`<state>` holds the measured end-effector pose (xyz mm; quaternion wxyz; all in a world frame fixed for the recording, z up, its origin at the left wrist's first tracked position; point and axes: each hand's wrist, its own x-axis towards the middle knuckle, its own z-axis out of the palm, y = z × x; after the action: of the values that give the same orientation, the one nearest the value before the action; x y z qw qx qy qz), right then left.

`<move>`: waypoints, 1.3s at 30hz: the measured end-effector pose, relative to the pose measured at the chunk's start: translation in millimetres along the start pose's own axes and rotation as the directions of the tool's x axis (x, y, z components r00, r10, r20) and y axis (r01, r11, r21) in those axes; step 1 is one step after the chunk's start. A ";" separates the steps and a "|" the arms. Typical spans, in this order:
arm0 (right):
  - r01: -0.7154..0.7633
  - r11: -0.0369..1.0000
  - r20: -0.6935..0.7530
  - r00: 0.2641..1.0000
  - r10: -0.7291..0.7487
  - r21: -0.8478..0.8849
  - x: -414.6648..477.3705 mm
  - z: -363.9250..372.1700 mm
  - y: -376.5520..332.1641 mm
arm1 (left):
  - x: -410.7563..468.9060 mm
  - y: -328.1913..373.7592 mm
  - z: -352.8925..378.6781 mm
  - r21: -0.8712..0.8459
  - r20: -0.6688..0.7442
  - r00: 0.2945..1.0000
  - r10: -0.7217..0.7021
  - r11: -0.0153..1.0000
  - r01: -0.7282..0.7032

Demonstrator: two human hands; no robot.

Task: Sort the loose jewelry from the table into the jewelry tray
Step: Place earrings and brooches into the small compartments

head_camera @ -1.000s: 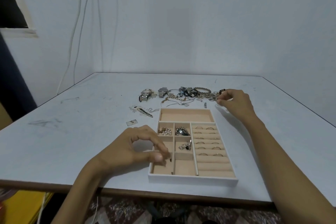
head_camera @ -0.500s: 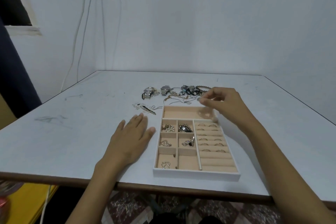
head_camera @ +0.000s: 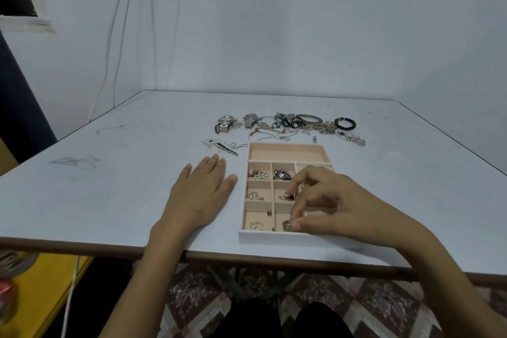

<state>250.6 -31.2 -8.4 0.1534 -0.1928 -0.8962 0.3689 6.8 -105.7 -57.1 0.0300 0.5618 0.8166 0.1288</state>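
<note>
Right hand [head_camera: 337,206]: thumb and finger pinch a small metal piece [head_camera: 286,225] in the tray's [head_camera: 263,236] nearest row.
Piece: likely light, hard, slippery; best taken by its edge.
Left hand [head_camera: 203,192]: spread flat on the table [head_camera: 109,186].
Loose jewelry [head_camera: 290,125]: heaped beyond the tray.

Loose jewelry [head_camera: 288,122] beyond partly filled tray [head_camera: 260,236]

The right hand [head_camera: 332,206] has come back from the loose pile [head_camera: 290,125] toward the far edge of the desk [head_camera: 109,200]. It now reaches into the near row of the jewelry tray [head_camera: 263,236], pinching a small metal piece [head_camera: 286,225] in the second compartment from the left. The left hand [head_camera: 203,195] has left the tray's near-left compartment and lies flat on the desk beside it.
</note>
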 end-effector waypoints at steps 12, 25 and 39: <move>0.090 0.857 0.028 0.996 -0.088 -0.507 20.3 13.0 -29.5 | -0.1 -1.4 -0.1 -0.010 -0.002 1.000 0.001 1.000 -0.001; 0.147 0.779 0.072 0.989 -0.131 -0.609 25.6 26.9 -34.3 | -1.0 -1.0 -0.7 -0.014 -0.001 1.000 -0.003 1.000 0.003; 0.116 0.974 -0.200 0.967 -0.155 -0.192 27.7 -13.9 0.6 | -0.9 -1.1 0.1 -0.006 -0.003 1.000 -0.007 1.000 0.007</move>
<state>232.2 -9.7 4.2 0.2559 -0.1825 -0.9151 0.2527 6.2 -106.8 -57.6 0.0312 0.5587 0.8182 0.1319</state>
